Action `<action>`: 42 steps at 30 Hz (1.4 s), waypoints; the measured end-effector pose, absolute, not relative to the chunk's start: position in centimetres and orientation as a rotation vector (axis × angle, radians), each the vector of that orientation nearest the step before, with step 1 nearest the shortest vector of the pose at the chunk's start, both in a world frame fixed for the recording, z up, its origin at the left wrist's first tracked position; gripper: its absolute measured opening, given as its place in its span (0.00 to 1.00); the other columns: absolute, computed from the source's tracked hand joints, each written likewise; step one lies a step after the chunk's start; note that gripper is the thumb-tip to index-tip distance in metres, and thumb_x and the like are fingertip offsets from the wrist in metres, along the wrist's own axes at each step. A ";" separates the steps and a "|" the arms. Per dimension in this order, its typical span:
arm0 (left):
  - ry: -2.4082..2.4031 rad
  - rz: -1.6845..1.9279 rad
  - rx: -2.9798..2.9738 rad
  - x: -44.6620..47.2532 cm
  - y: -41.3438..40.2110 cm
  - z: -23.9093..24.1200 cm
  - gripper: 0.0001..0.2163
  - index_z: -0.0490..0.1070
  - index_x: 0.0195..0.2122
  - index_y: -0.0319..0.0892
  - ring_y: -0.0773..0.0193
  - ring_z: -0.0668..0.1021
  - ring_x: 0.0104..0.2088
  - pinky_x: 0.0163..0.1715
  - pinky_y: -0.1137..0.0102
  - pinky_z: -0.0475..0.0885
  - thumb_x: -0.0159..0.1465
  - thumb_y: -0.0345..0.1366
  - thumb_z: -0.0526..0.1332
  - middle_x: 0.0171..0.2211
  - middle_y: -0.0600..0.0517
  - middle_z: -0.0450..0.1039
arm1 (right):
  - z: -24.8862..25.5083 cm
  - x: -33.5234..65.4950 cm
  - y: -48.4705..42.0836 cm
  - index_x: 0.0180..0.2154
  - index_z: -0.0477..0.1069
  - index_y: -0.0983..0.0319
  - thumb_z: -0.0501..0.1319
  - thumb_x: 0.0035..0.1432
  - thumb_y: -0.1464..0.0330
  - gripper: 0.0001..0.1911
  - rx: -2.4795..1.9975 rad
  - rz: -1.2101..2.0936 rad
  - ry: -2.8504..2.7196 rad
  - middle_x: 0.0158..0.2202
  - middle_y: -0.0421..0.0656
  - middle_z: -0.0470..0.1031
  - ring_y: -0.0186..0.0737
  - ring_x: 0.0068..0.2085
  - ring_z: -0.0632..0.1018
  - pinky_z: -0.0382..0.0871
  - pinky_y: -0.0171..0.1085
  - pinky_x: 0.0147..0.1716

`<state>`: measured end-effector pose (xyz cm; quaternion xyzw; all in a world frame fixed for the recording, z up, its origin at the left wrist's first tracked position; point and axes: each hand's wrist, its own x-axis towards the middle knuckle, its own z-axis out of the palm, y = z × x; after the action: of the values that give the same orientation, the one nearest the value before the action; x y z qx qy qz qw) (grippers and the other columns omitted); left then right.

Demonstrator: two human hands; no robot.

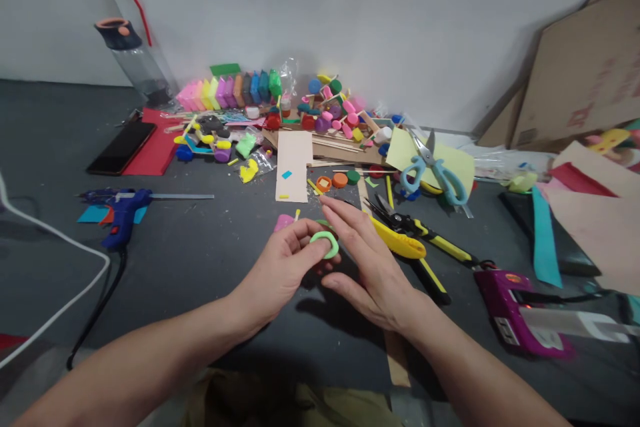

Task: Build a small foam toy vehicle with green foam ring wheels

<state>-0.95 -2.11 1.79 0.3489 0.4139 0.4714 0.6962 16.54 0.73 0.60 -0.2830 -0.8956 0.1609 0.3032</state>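
My left hand (283,267) pinches a small light-green clay ring (325,243) between thumb and fingers, just above the dark grey floor (200,260). My right hand (367,260) lies beside it with fingers stretched out flat, its fingertips touching the ring's far side. A small pink piece with a yellow stick (286,220) lies just beyond my left hand. Yellow-handled pliers (415,240) rest right of my right hand.
A blue glue gun (123,210) and white cable lie at left. Blue-handled scissors (433,170), coloured clay blocks (230,88), bottle caps and sticks crowd the far side. A phone on red paper (125,145), a purple glue gun (515,310), cardboard (585,73) and a water bottle (135,60) are around.
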 end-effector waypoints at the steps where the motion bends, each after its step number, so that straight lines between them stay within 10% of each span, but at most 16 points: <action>1: 0.934 1.038 0.799 -1.0 -2.1 1.9 0.06 0.74 0.35 0.40 0.68 0.75 0.31 0.35 0.73 0.69 0.63 0.37 0.65 0.29 0.55 0.74 | 0.7 16.6 0.7 0.71 0.50 0.59 0.54 0.68 0.51 0.37 -0.751 0.437 -2.351 0.69 0.58 0.60 0.54 0.69 0.63 0.63 0.58 0.64; 13: 1.045 1.014 1.070 -1.0 -2.0 2.3 0.03 0.74 0.36 0.40 0.65 0.75 0.36 0.37 0.73 0.69 0.62 0.30 0.62 0.33 0.53 0.75 | 1.9 16.4 0.5 0.43 0.74 0.58 0.63 0.64 0.71 0.06 -0.805 0.439 -2.128 0.52 0.50 0.78 0.44 0.53 0.79 0.75 0.45 0.51; 35: 1.268 1.036 1.773 -1.7 -2.1 1.6 0.11 0.78 0.44 0.38 0.66 0.74 0.32 0.37 0.69 0.68 0.66 0.29 0.58 0.36 0.50 0.77 | 1.8 16.3 0.0 0.40 0.73 0.60 0.64 0.62 0.72 0.04 -0.909 0.309 -2.126 0.43 0.47 0.80 0.41 0.46 0.80 0.74 0.41 0.46; 42: 0.879 1.021 1.042 -1.3 -2.4 1.7 0.20 0.74 0.55 0.38 0.64 0.77 0.33 0.34 0.67 0.76 0.70 0.46 0.56 0.44 0.45 0.76 | 2.2 16.3 -0.2 0.37 0.73 0.60 0.62 0.64 0.71 0.01 -0.989 0.310 -2.056 0.45 0.48 0.78 0.41 0.48 0.79 0.73 0.40 0.48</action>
<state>-1.28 -2.35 1.74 0.4604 0.3883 0.4512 0.6586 16.31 -0.16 2.21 -0.3924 -0.8155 0.1231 0.4073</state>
